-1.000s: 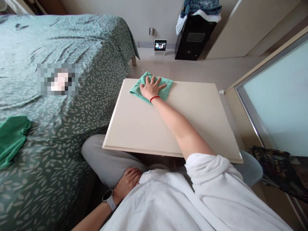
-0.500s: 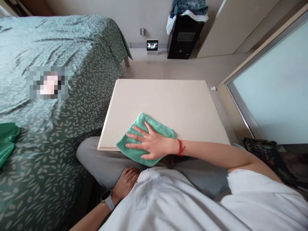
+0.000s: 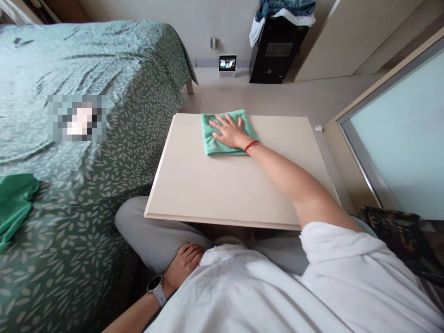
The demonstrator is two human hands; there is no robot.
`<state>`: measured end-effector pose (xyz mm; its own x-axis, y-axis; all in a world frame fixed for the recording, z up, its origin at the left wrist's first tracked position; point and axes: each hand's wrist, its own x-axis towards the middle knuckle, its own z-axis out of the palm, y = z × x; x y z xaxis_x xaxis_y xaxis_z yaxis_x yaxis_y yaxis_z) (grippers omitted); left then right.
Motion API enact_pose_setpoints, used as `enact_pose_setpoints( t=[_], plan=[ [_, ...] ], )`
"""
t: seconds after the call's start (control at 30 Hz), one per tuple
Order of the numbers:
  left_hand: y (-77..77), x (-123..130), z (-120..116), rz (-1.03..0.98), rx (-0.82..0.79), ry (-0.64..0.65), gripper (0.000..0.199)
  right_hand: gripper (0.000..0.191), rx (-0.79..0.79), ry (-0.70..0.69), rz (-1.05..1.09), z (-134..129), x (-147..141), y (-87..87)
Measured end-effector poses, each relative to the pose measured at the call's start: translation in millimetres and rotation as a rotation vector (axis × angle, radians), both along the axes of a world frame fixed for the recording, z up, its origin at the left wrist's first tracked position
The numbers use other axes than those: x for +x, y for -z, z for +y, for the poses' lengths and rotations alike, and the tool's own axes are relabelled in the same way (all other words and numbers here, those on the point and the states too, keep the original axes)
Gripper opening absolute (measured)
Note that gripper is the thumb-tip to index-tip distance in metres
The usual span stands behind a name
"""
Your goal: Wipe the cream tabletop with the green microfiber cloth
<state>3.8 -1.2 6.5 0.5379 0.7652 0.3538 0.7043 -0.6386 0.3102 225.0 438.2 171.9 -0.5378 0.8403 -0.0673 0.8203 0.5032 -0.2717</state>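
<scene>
A light green cleaning cloth (image 3: 212,144) lies flat at the far edge of the cream tabletop (image 3: 208,189). My right hand (image 3: 231,131) presses down on it with spread fingers, palm on the cloth. A red string bracelet circles that wrist, and the arm reaches across the table. My left hand (image 3: 185,263) rests on my grey-trousered thigh near the hem of my white shirt. Its fingers lie loosely extended and hold nothing. A watch (image 3: 156,284) with a pale strap is on the left wrist.
On the left stands a bed (image 3: 132,111) with a green leaf-patterned cover; a darker green cloth (image 3: 17,199) lies on it beside a blurred item. A small screen (image 3: 227,64) and a black cabinet (image 3: 274,55) topped with clothes stand by the wall. A frosted panel (image 3: 402,129) is at right.
My right hand and the green cloth have moved from the near edge of the tabletop to its far edge. The left hand stays on my thigh. The view has shifted slightly.
</scene>
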Motion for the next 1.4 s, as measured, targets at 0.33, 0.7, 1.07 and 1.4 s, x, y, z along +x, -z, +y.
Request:
enact_pose_setpoints(
  t=[0.33, 0.7, 1.07, 1.4],
  plan=[
    [-3.8, 1.6, 1.7, -0.009, -0.013, -0.01, 0.045, 0.073, 0.076, 0.404, 0.054, -5.0, -14.3, 8.5],
    [5.0, -2.6, -1.2, -0.003, -0.035, 0.003, 0.044, 0.077, 0.059, 0.056, 0.08, -221.9, 30.1, 20.2],
    [1.7, -0.4, -0.9, -0.024, -0.032, -0.006, 0.041, 0.077, 0.073, 0.13, 0.004, -124.1, 59.1, 10.0],
    [-0.4, 1.2, 0.5, -0.008, 0.002, -0.01, 0.042, 0.079, 0.014, 0.342, -0.029, 33.8, 41.2, -0.3]
  ],
)
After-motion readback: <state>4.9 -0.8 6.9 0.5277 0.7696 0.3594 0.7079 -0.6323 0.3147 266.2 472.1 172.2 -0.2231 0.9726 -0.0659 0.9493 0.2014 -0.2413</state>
